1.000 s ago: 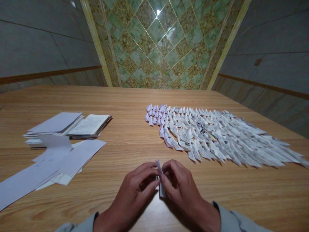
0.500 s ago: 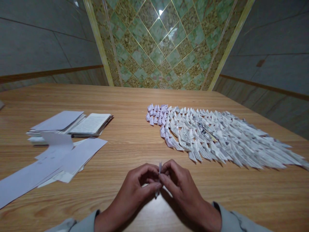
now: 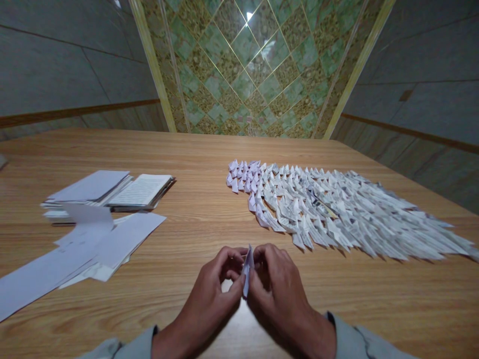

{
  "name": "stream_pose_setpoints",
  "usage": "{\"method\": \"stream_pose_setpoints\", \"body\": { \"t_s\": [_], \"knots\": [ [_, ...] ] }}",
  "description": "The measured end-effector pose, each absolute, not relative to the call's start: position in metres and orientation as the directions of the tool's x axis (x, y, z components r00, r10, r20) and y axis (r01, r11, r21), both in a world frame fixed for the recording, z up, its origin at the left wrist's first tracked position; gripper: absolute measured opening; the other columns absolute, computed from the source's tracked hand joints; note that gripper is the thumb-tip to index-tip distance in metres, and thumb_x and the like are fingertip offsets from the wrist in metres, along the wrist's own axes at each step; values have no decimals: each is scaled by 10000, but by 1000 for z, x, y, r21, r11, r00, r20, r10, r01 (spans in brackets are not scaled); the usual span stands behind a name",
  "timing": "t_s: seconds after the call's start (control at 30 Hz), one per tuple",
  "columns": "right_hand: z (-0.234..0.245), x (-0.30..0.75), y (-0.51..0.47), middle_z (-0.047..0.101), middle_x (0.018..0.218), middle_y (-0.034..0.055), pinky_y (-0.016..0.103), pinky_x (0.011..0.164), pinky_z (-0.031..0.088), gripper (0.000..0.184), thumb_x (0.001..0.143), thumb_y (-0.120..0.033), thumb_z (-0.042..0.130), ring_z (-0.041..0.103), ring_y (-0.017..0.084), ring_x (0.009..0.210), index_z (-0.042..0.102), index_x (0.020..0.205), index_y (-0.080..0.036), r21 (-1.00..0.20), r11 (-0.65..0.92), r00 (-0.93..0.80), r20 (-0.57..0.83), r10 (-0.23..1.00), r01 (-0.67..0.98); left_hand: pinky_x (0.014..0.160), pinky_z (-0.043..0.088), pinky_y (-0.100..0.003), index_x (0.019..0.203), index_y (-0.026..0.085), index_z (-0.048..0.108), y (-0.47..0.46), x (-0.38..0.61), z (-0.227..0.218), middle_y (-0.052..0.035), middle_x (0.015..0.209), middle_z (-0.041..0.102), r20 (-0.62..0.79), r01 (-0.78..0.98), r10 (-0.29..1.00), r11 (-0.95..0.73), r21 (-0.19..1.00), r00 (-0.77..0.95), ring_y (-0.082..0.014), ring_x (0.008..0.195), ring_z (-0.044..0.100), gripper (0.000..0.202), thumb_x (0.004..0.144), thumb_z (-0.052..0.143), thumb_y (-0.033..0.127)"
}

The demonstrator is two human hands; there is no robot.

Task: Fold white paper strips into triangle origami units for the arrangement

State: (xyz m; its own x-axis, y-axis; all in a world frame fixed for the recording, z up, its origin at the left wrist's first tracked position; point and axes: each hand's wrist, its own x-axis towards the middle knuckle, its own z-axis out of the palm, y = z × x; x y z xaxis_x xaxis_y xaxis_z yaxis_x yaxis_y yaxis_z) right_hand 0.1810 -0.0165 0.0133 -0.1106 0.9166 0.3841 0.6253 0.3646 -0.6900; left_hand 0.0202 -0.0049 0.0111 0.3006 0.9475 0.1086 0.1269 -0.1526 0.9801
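Note:
Between my two hands, at the lower middle of the view, a small folded piece of paper [image 3: 247,271] stands upright, its edge turned toward me. My left hand [image 3: 220,281] pinches it from the left with thumb and fingers. From the right, my right hand [image 3: 277,281] grips the same paper, thumb pressed along its side. The fingertips behind the paper are partly hidden. Beyond my right hand lie rows of folded paper boats [image 3: 322,209], mostly printed paper, with several plain lilac-white ones [image 3: 243,175] at the left end.
To the left, loose paper sheets [image 3: 127,237] overlap on the wooden table [image 3: 202,199]. Behind them are a stack of paper [image 3: 88,185] and a printed stack [image 3: 140,190]. A tiled wall [image 3: 245,75] rises past the table's far edge.
The folded paper has turned and opened somewhat, so more of its pale side shows. My fingers have shifted their hold on it; the paper on the table has stayed put.

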Motion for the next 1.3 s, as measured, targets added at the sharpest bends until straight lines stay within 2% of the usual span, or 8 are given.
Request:
{"method": "stream_pose_setpoints", "body": {
  "t_s": [0.1, 0.2, 0.4, 0.6, 0.77, 0.97, 1.17, 1.3],
  "knots": [
    [12, 178, -16, 637, 836, 24, 322, 702, 344, 144, 819, -116, 583, 551, 213, 761, 563, 933, -202, -683, 331, -95, 360, 928, 652, 794, 540, -315, 945, 202, 621, -6, 22, 8, -91, 1115, 721, 185, 208, 940, -250, 946, 287, -201, 918, 686, 71, 890, 614, 158],
    [9, 177, -14, 629, 803, 16, 318, 691, 336, 136, 819, -81, 560, 548, 210, 749, 556, 871, -206, -647, 330, -129, 338, 932, 688, 820, 550, -336, 1086, 215, 599, -6, 22, 3, -91, 1144, 709, 234, 297, 932, -314, 902, 276, -211, 956, 689, 218, 884, 605, 135],
    [7, 174, -13, 659, 834, 40, 339, 720, 342, 136, 878, -87, 516, 548, 222, 758, 588, 888, -202, -566, 421, -191, 420, 887, 709, 847, 560, -349, 1291, 241, 476, -5, 22, -5, -80, 1129, 702, 325, 385, 898, -424, 820, 296, -217, 963, 697, 454, 874, 567, 87],
    [8, 174, -11, 635, 791, 19, 317, 685, 342, 161, 764, -78, 585, 547, 214, 735, 551, 853, -208, -657, 359, -108, 391, 914, 663, 987, 511, -370, 1376, 290, 434, -7, 25, -5, -87, 1308, 615, 471, 356, 807, -583, 731, 355, -237, 1141, 623, 580, 866, 556, 40],
    [9, 174, -10, 664, 811, 23, 324, 706, 362, 170, 760, -82, 590, 579, 219, 759, 574, 874, -207, -656, 403, -93, 454, 886, 639, 997, 504, -363, 1349, 296, 453, -8, 26, -4, -66, 1269, 622, 458, 342, 825, -557, 757, 331, -223, 1131, 622, 571, 859, 524, 12],
    [8, 175, -10, 651, 783, 13, 329, 693, 362, 185, 756, -81, 600, 567, 219, 735, 602, 892, -206, -617, 408, -111, 461, 881, 673, 1000, 513, -395, 1377, 256, 453, -8, 26, -5, -98, 1284, 634, 474, 347, 817, -571, 744, 328, -249, 1153, 631, 585, 844, 523, 28],
    [5, 176, -7, 689, 842, 45, 343, 715, 365, 150, 809, -121, 628, 586, 245, 780, 610, 935, -201, -571, 479, -156, 521, 839, 666, 935, 538, -340, 1321, 252, 506, -9, 25, -3, -78, 1264, 678, 408, 341, 866, -491, 802, 288, -224, 1104, 669, 501, 860, 510, 57],
    [6, 176, -8, 695, 862, 49, 346, 739, 359, 210, 820, -78, 580, 585, 240, 780, 606, 989, -199, -527, 532, -196, 563, 803, 663, 844, 548, -322, 1285, 238, 530, -6, 24, -2, -54, 1098, 747, 318, 322, 917, -384, 865, 239, -212, 962, 718, 410, 891, 511, 127]
  ]
}}
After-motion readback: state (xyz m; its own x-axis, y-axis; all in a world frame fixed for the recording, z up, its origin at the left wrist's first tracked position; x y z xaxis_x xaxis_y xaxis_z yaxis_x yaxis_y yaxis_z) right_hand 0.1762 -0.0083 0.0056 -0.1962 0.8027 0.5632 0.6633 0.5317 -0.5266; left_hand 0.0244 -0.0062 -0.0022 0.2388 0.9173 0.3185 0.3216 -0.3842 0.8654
